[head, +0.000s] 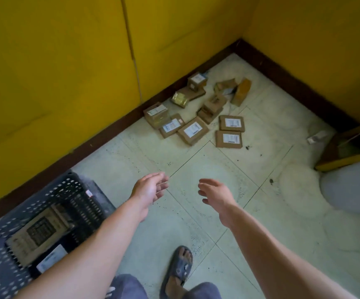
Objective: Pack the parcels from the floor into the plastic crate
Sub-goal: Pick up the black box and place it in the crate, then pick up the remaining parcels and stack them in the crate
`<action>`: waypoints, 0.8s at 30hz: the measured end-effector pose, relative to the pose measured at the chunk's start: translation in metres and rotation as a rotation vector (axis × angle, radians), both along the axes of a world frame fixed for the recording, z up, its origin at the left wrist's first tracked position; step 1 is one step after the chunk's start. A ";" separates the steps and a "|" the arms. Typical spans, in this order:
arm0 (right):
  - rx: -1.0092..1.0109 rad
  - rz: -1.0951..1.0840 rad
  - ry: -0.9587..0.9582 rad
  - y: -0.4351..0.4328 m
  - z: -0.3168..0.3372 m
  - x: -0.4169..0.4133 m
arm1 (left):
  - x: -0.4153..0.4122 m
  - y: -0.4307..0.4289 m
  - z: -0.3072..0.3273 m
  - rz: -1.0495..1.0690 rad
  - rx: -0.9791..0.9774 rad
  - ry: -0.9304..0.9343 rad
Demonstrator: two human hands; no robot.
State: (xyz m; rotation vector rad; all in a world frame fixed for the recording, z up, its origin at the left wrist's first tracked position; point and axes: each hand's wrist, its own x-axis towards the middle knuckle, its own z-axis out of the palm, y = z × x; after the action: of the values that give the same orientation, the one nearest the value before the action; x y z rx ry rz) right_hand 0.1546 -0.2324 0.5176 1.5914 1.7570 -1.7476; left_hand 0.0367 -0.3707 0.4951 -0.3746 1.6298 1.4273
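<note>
- Reaching forward over the tiled floor (228,160), left hand (151,188) and right hand (216,194) are loosely spread, holding nothing.
- Cardboard parcels (193,130) lie scattered near the yellow wall's corner.
- Dark plastic crate (71,190) at lower left holds several parcels.

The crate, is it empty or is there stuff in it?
Not empty. The dark plastic crate already holds a big labelled parcel lying flat, with another white label showing beside it.
</note>
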 end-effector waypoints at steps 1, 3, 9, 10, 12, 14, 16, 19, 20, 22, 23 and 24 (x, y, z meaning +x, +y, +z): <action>0.006 -0.014 0.000 0.019 0.003 0.003 | 0.002 0.018 0.003 -0.008 0.005 -0.008; 0.003 -0.040 -0.001 0.051 0.006 0.002 | 0.003 0.049 0.007 -0.028 0.009 -0.013; -0.033 -0.049 0.021 0.124 0.002 -0.036 | -0.028 0.127 -0.001 -0.043 -0.007 -0.013; -0.037 -0.050 0.017 0.135 -0.002 -0.046 | -0.037 0.139 -0.006 -0.044 -0.011 -0.013; -0.039 -0.045 0.001 0.159 -0.009 -0.067 | -0.057 0.164 -0.014 -0.043 -0.020 -0.020; -0.043 -0.031 -0.020 0.184 -0.018 -0.090 | -0.079 0.189 -0.021 -0.031 -0.023 -0.036; -0.050 -0.023 -0.047 0.210 -0.027 -0.116 | -0.103 0.213 -0.030 -0.039 -0.046 -0.053; -0.054 -0.013 -0.086 0.246 -0.038 -0.153 | -0.135 0.242 -0.043 -0.045 -0.081 -0.071; -0.057 -0.009 -0.095 0.257 -0.041 -0.164 | -0.145 0.250 -0.046 -0.046 -0.092 -0.074; -0.071 0.010 -0.105 0.276 -0.044 -0.184 | -0.164 0.267 -0.050 -0.046 -0.115 -0.080; -0.075 0.030 -0.107 0.285 -0.045 -0.193 | -0.172 0.275 -0.050 -0.048 -0.123 -0.080; -0.075 0.051 -0.112 0.295 -0.047 -0.202 | -0.180 0.285 -0.052 -0.052 -0.127 -0.079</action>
State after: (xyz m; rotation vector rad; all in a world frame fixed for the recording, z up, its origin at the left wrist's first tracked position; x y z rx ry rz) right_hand -0.0474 0.0625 0.4709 1.5678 1.6465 -1.6472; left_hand -0.1428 -0.0856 0.4434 -0.4532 1.6586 1.2584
